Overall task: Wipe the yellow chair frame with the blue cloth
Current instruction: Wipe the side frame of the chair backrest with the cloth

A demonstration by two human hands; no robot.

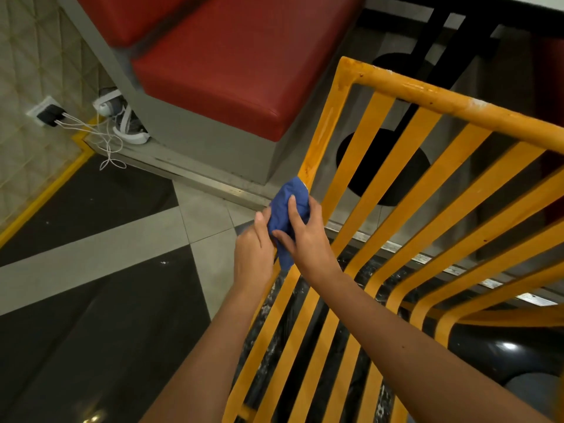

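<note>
Our right hand point(300, 233) clamps the blue cloth point(288, 209) against the left upright of the yellow chair frame point(323, 123), fingers spread over the wad so it presses flat on the bar. Our left hand point(254, 248), at nine o'clock of the right, pinches the cloth's trailing edge, probably to keep it bunched. Toward twelve o'clock the frame's paint looks scuffed, chipped and streaked. Beyond, at eleven o'clock, sits a red cushioned bench point(219, 56).
</note>
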